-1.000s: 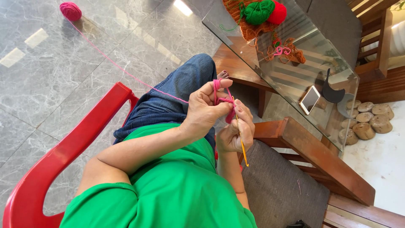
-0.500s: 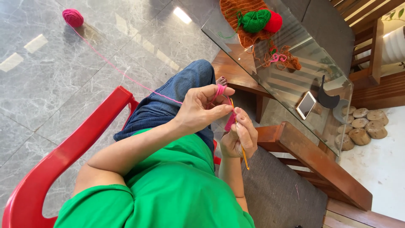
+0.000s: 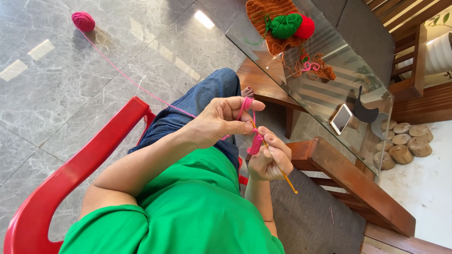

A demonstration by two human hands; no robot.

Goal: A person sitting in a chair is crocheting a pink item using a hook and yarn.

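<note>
Left hand (image 3: 219,123) pinches the small pink crocheted yarn piece (image 3: 255,145), soft and floppy, strand looped over a finger. Right hand (image 3: 269,159), at its 4 o'clock, is closed around a thin yellow crochet hook (image 3: 282,172).

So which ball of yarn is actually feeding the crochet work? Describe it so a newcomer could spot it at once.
Start at the grey marble floor left of the red chair. Near the picture's top left corner lies a pink yarn ball, its pink strand running to the left hand. Unlike the green ball and red ball on the glass table, it sits alone on the floor.
</note>
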